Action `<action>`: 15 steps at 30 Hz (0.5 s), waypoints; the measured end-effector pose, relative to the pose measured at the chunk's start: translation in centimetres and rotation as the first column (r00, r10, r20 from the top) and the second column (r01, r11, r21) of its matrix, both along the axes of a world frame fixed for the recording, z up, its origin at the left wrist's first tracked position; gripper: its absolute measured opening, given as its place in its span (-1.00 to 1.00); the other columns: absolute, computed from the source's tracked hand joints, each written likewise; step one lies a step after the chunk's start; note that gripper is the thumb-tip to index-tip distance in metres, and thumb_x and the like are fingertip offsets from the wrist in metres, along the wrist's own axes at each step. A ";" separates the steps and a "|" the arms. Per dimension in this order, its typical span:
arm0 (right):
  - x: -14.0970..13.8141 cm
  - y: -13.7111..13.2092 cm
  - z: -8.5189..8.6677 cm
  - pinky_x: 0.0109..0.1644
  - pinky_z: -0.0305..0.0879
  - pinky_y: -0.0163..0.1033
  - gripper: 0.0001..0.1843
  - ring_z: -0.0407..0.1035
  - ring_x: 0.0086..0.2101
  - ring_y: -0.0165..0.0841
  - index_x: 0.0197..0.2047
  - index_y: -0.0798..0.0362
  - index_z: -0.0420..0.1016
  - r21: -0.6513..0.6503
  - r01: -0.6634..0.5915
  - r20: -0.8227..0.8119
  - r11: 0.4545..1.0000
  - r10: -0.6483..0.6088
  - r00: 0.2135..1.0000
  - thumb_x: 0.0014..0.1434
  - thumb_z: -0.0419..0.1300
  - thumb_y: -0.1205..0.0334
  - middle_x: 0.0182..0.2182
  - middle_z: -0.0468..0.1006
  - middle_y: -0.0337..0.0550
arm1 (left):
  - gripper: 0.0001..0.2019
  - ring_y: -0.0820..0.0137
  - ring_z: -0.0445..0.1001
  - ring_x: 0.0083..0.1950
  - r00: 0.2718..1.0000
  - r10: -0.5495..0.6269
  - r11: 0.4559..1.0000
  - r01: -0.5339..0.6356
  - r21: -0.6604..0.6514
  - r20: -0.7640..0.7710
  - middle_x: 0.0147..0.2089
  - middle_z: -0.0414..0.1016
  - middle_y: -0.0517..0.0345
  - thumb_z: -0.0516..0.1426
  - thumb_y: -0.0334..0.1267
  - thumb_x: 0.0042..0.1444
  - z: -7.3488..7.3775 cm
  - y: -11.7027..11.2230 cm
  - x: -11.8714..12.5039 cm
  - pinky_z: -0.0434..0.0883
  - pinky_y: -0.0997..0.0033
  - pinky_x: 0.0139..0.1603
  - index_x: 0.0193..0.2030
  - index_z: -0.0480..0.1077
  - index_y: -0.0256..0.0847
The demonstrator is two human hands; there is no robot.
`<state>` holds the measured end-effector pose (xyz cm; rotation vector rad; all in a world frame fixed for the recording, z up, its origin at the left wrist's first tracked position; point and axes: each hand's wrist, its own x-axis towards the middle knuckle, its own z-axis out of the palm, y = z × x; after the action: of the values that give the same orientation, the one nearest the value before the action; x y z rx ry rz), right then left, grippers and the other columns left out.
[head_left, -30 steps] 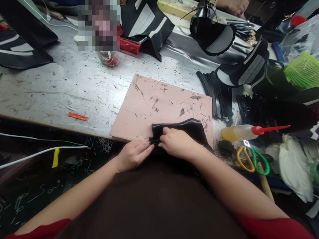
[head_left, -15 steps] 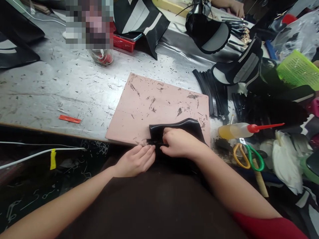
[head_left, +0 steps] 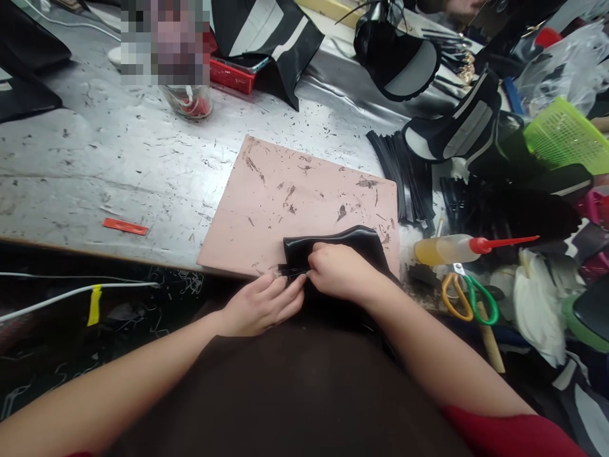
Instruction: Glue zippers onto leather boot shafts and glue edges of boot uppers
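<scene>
A glossy black leather piece point(head_left: 352, 244) lies on the near edge of a pink work board point(head_left: 304, 197). My right hand point(head_left: 340, 273) rests on it with the fingers pinched at its left edge. My left hand point(head_left: 261, 304) meets it there, fingers curled and pressed on a thin black strip point(head_left: 290, 271) at that edge. Both hands touch at the fingertips, just over the table's front edge.
A glue bottle with red nozzle point(head_left: 457, 249) and orange-green scissors point(head_left: 469, 298) lie right of the board. Black strips point(head_left: 404, 174), shoe parts point(head_left: 457, 136) and a green basket point(head_left: 564, 136) crowd the right. A glass jar point(head_left: 190, 101) and a red tray point(head_left: 233, 73) stand at the back.
The view has shifted slightly. My left hand's fingers have closed in against the right hand's fingertips at the leather's left edge. The leather stays in place.
</scene>
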<state>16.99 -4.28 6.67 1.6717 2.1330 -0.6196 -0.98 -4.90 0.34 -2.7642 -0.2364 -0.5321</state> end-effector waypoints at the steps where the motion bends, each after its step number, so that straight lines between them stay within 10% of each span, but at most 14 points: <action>1: -0.2 -0.1 0.1 -0.39 0.21 -0.29 -0.76 0.39 -0.40 -0.30 -0.37 0.10 0.51 0.006 -0.008 0.020 1.000 0.008 1.000 0.09 0.01 0.28 -0.32 0.48 -0.05 | -0.75 0.37 0.42 -0.24 1.000 0.008 1.000 -0.008 0.007 -0.010 0.00 0.46 0.07 -0.01 -0.43 0.11 0.0 0.0 0.0 0.39 0.32 -0.17 -0.09 0.36 -0.22; 7: 2.0 -0.6 2.1 -0.38 0.20 -0.26 -0.66 0.39 -0.37 -0.24 -0.40 0.10 0.48 0.014 0.022 0.117 1.000 -0.023 0.993 0.08 0.08 -0.01 -0.40 0.48 -0.04 | -0.82 0.40 0.41 -0.27 1.000 -0.001 0.999 0.001 0.045 0.014 -0.08 0.50 0.10 0.05 -0.46 0.07 0.2 0.4 0.6 0.38 0.36 -0.18 -0.21 0.39 -0.21; 15: 4.5 -1.1 2.1 -0.35 0.16 -0.34 -0.80 0.35 -0.37 -0.42 -0.36 0.00 0.47 -0.110 0.087 -0.013 0.990 -0.089 0.996 0.16 0.05 0.15 -0.23 0.40 -0.20 | -0.80 0.41 0.41 -0.11 0.995 -0.095 0.995 0.095 -0.003 0.038 -0.11 0.49 0.11 0.03 -0.45 0.10 0.3 1.6 0.5 0.31 0.40 -0.06 -0.18 0.40 -0.20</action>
<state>21.49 -5.34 8.75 1.7143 2.0076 -0.7662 -0.49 -3.32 0.63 -2.7825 -0.1150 -0.6096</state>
